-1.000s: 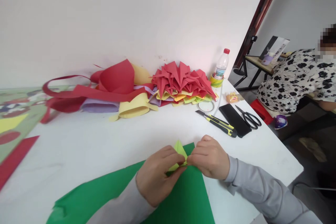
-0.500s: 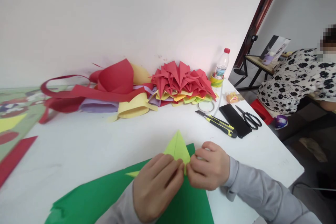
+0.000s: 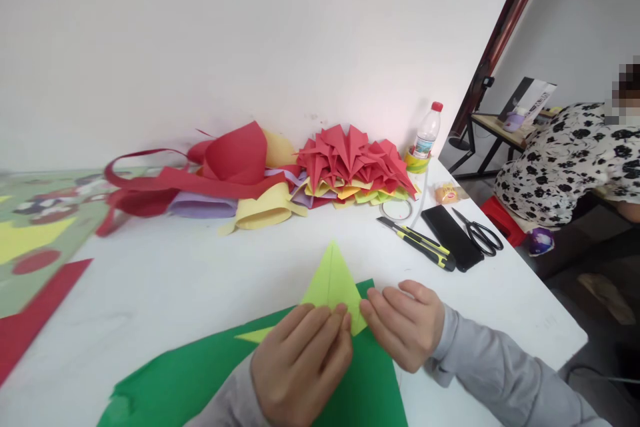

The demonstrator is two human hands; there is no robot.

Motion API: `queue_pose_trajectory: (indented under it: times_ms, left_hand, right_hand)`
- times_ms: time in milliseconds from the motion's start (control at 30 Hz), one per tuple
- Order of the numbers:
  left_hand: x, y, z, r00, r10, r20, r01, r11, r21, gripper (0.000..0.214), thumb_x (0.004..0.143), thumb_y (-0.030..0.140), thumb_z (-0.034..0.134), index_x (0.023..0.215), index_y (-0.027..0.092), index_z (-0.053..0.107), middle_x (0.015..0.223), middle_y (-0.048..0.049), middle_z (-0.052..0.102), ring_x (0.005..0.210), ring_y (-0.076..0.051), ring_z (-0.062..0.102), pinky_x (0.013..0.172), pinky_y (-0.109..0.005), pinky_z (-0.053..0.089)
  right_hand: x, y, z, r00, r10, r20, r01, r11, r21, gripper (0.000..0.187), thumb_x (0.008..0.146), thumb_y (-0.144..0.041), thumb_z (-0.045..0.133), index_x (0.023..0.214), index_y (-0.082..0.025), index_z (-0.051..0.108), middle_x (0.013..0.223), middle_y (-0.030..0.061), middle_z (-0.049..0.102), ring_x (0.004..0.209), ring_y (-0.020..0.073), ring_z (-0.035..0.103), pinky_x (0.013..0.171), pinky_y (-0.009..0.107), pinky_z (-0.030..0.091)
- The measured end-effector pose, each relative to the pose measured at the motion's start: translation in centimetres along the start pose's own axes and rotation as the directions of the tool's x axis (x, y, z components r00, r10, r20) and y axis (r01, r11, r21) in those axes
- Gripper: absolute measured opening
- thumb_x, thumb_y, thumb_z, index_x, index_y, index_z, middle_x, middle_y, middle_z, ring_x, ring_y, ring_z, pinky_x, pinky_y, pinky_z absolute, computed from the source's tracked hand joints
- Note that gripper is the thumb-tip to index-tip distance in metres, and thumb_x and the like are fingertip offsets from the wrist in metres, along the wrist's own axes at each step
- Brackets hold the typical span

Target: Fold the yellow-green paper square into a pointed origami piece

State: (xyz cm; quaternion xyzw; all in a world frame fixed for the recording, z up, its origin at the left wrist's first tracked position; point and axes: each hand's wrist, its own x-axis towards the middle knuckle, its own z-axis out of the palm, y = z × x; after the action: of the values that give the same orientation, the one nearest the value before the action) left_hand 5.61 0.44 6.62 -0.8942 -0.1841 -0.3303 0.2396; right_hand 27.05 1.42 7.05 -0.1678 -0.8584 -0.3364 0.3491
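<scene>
Yellow-green folded paper (image 3: pixel 330 279) points away from me, with a crease down its middle and a thin point sticking out to the left. My left hand (image 3: pixel 303 363) grips its near part, fingers bent over it, so that part is hidden. At the paper's right edge, the fingertips of my right hand (image 3: pixel 403 323) are closed on it; the thumb is mostly hidden. Beneath both hands lies a large green sheet (image 3: pixel 200 373) on the white table (image 3: pixel 165 293).
Along the wall lie rolled coloured papers (image 3: pixel 235 160) and a stack of red folded pieces (image 3: pixel 353 157). To the right are a bottle (image 3: pixel 427 133), tape ring (image 3: pixel 397 209), utility knife (image 3: pixel 420 245), black case (image 3: pixel 453 238) and scissors (image 3: pixel 479 232). A person (image 3: pixel 550 160) sits beyond.
My right hand's fingers have uncurled somewhat and shifted slightly right, showing more of the paper's right side. My left hand keeps its grip. The view has shifted a little.
</scene>
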Motion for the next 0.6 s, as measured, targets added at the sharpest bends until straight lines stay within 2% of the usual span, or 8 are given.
queue_pose_trajectory:
  times_ms: [200, 367, 467, 533, 567, 600]
  left_hand:
    - [0.7, -0.7, 0.4, 0.99, -0.058, -0.126, 0.056, 0.998, -0.02, 0.015, 0.084, -0.002, 0.056, 0.076, 0.007, 0.064, 0.071, -0.0143, 0.069, 0.066, -0.023, 0.058, 0.056, -0.037, 0.048]
    - [1.1, -1.4, 0.3, 0.988, -0.072, -0.138, 0.069, 0.997, -0.025, 0.018, 0.086, -0.003, 0.054, 0.076, 0.01, 0.062, 0.07, -0.0118, 0.067, 0.065, -0.021, 0.055, 0.056, -0.035, 0.047]
    - [0.9, -1.8, 0.3, 0.987, -0.087, -0.137, 0.082, 0.996, -0.036, 0.018, 0.086, -0.003, 0.053, 0.077, 0.01, 0.061, 0.069, -0.0102, 0.065, 0.066, -0.021, 0.053, 0.056, -0.035, 0.047]
    - [0.5, -1.9, 0.4, 0.983, -0.091, -0.161, 0.088, 0.996, -0.024, 0.018, 0.087, -0.003, 0.051, 0.078, 0.01, 0.06, 0.071, -0.0108, 0.064, 0.067, -0.021, 0.053, 0.057, -0.036, 0.047]
    - [0.3, -1.9, 0.5, 0.982, -0.089, -0.167, 0.088, 0.996, -0.016, 0.019, 0.088, -0.003, 0.05, 0.079, 0.01, 0.06, 0.073, -0.0116, 0.065, 0.069, -0.022, 0.054, 0.059, -0.037, 0.047]
    - [0.1, -1.9, 0.6, 0.981, -0.083, -0.175, 0.083, 0.997, -0.005, 0.019, 0.088, -0.003, 0.05, 0.08, 0.01, 0.061, 0.075, -0.0123, 0.066, 0.07, -0.022, 0.055, 0.06, -0.037, 0.047]
  right_hand:
    - [0.0, 0.8, -0.2, 0.999, 0.045, -0.003, -0.045, 0.998, -0.038, 0.022, 0.092, -0.007, 0.051, 0.083, -0.006, 0.072, 0.079, 0.0105, 0.073, 0.073, 0.0184, 0.064, 0.065, 0.033, 0.042]
    - [-0.4, 1.7, -0.4, 0.998, 0.053, 0.02, -0.051, 0.995, -0.084, 0.015, 0.089, -0.007, 0.059, 0.079, -0.01, 0.07, 0.075, 0.0067, 0.071, 0.075, 0.0172, 0.064, 0.067, 0.033, 0.041]
    - [-1.0, 2.3, -0.2, 0.996, 0.076, 0.037, -0.073, 0.995, -0.073, 0.015, 0.091, -0.009, 0.056, 0.086, -0.012, 0.069, 0.082, 0.006, 0.073, 0.077, 0.0168, 0.064, 0.07, 0.034, 0.041]
    - [-1.4, 2.5, 0.2, 0.973, 0.231, 0.011, -0.231, 0.973, 0.009, 0.012, 0.091, -0.013, 0.058, 0.098, -0.015, 0.068, 0.088, 0.0061, 0.074, 0.079, 0.0173, 0.063, 0.072, 0.034, 0.042]
    - [-1.6, 2.5, 0.4, 0.93, 0.367, -0.006, -0.364, 0.927, 0.093, 0.015, 0.09, -0.016, 0.061, 0.104, -0.016, 0.066, 0.089, 0.0061, 0.074, 0.08, 0.0175, 0.063, 0.073, 0.034, 0.044]
    - [-1.8, 2.5, 0.7, 0.85, 0.527, 0.003, -0.515, 0.83, 0.215, 0.021, 0.089, -0.018, 0.064, 0.109, -0.017, 0.065, 0.09, 0.0067, 0.074, 0.08, 0.0179, 0.063, 0.074, 0.035, 0.046]
